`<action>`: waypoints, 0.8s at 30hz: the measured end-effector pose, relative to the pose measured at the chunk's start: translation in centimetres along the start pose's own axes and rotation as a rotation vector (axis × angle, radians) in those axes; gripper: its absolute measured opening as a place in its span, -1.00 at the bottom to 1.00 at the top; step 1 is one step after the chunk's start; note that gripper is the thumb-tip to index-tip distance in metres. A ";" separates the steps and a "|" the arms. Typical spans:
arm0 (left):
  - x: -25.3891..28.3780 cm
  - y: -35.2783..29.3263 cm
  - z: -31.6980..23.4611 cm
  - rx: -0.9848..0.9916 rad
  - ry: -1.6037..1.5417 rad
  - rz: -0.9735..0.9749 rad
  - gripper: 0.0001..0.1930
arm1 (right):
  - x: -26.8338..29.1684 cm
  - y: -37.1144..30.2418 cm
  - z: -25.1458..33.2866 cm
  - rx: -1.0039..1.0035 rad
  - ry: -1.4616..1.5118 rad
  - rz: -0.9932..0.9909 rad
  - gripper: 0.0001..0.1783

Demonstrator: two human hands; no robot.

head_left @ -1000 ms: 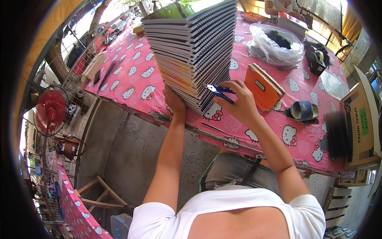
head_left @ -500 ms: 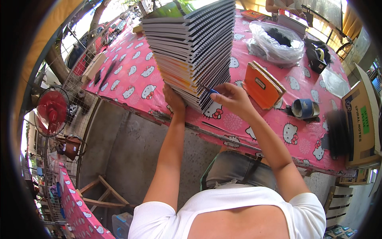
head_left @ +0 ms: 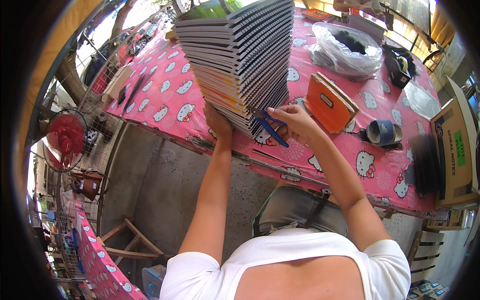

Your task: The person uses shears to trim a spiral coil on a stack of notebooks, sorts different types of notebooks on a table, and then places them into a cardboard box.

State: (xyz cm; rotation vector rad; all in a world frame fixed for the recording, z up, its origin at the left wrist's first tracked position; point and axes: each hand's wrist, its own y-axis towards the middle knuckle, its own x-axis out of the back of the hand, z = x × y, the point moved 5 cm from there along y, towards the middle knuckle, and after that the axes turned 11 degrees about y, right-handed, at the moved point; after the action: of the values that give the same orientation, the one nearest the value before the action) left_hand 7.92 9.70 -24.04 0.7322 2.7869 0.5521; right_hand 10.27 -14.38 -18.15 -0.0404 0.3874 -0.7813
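Observation:
A tall stack of spiral notebooks stands near the table's front edge, black coil bindings facing right. My left hand is closed at the page side of the lower notebooks, its fingertips hidden against them. In my right hand is a pair of blue-handled cutting pliers, its handles spread apart. The jaws are at the coil ends, low on the stack's front corner; whether they have a wire between them I cannot make out.
A pink patterned cloth covers the table. To the right are an orange board block, a roll of blue tape, a clear plastic bag, a tape dispenser and a cardboard box. Another person's arm shows at the far side.
The pliers have turned in my right hand, so their blue handles now show, spread and pointing down toward me. My left hand stays at the stack.

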 end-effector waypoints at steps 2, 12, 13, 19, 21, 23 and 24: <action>0.2 0.1 0.1 0.005 0.049 -0.004 -0.49 | -1.1 -1.1 0.3 -0.127 0.163 -0.070 -0.58; 0.2 0.3 0.7 0.034 0.076 -0.043 -0.53 | -1.7 -2.5 1.7 1.049 -0.879 -0.292 -0.61; 0.3 0.2 0.4 0.031 0.075 -0.045 -0.53 | -1.7 -2.1 1.7 0.951 -0.806 -0.240 -0.61; 0.4 0.1 0.6 0.058 -0.021 -0.017 -0.55 | -0.5 -0.9 0.6 -0.104 -0.017 -0.039 -0.58; 0.7 0.3 1.1 0.071 -0.059 -0.012 -0.55 | -1.0 -1.7 1.8 0.198 -0.586 -0.152 -0.60; 0.4 0.3 0.8 0.042 0.015 -0.016 -0.56 | -1.2 -2.8 2.1 0.551 -0.809 -0.205 -0.59; 0.3 0.2 0.6 0.010 0.090 -0.024 -0.56 | -1.9 -4.0 2.7 0.912 -1.024 -0.250 -0.57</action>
State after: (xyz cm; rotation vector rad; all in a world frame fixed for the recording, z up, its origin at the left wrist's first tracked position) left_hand 7.89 10.23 -24.49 0.6920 2.8792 0.5818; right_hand 7.30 -16.18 -14.30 0.3619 -0.9723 -1.0151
